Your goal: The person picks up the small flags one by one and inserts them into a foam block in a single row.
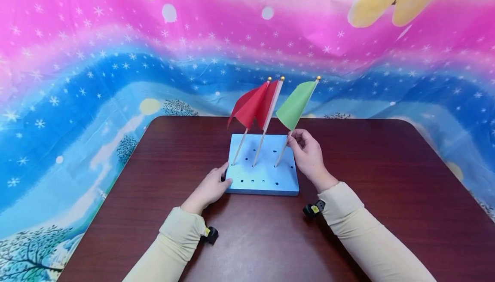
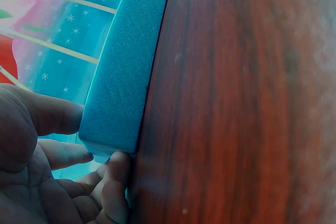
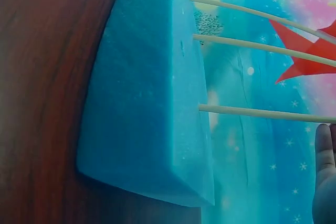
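Note:
A light-blue foam block (image 1: 260,191) with several small holes in its top lies flat on the table. Two red flags (image 1: 247,109) on thin wooden sticks stand tilted in it, toward its left and middle. To their right leans a green flag (image 1: 296,105), its stick's lower end in the block. My right hand (image 1: 309,155) pinches that stick just below the cloth, between thumb and fingers. My left hand (image 1: 209,187) holds the block's left edge; in the left wrist view, its thumb lies over the top and its fingers curl at the side of the block (image 2: 123,77).
Beneath everything is a dark red-brown wooden table (image 1: 162,153) with rounded far corners. Behind it hangs a colourful printed cloth (image 1: 216,41) with snowflakes. Gold beads (image 1: 319,78) cap the flag sticks. Black devices (image 1: 314,209) sit at both wrists.

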A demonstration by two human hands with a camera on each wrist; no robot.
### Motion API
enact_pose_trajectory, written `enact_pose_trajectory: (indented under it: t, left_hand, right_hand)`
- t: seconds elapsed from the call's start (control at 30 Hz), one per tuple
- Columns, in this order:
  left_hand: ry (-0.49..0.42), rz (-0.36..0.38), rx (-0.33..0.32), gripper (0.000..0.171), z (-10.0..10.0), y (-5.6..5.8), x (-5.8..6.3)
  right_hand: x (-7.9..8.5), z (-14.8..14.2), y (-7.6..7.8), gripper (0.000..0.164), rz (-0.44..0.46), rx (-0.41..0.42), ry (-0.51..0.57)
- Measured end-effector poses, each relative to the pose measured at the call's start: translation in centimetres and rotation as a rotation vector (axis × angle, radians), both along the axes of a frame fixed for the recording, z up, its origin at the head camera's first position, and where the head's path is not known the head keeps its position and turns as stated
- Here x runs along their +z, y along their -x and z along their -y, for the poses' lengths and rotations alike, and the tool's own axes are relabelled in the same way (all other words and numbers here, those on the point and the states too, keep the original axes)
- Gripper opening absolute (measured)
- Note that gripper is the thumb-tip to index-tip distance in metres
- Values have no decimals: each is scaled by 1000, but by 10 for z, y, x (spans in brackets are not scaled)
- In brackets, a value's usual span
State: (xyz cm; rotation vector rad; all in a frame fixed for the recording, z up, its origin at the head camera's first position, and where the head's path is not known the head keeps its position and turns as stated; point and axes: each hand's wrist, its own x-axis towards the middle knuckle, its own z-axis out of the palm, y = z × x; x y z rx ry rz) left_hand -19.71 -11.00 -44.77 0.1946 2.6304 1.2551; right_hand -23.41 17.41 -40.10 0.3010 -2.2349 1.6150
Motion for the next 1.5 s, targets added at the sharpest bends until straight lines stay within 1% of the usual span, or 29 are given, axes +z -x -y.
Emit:
enact_pose_trajectory:
  t: [0.13, 0.37, 0.57, 0.77, 1.03, 1.17, 1.23, 1.3, 1.37, 1.5]
  left_hand:
    - [5, -8, -5, 64, 1, 1, -1]
    - [1, 3, 2, 64, 0, 1, -1]
    - [1, -5, -3, 63, 0, 1, 1]
    - [-2, -18, -3, 63, 0, 2, 1]
    - [3, -8, -4, 63, -1, 1, -1]
    - [-5, -4, -1, 64, -1, 1, -1]
    - [-7, -3, 2, 64, 0, 2, -1]
    - [-4, -7, -1, 64, 0, 2, 0]
    - [-6, -2, 0, 64, 0, 1, 0]
    - [-4, 3, -2, 64, 0, 0, 0]
  right_hand:
    - [-2, -1, -1, 15, 18, 0, -35]
    - [-6, -1, -2, 17, 26, 18, -34]
    - [-8, -3, -3, 14, -3, 37, -55]
    - [-9, -4, -2, 13, -25, 52, -52]
    - [-9, -6, -3, 16, -4, 67, -29]
    - [-8, -10, -5, 17, 4, 65, -34]
    - [-8, -13, -5, 17, 22, 57, -35]
    - [-9, -16, -5, 19, 52, 48, -13]
    - [-9, -20, -5, 21, 93, 39, 39]
    - [-10, -30, -4, 19, 175, 26, 197]
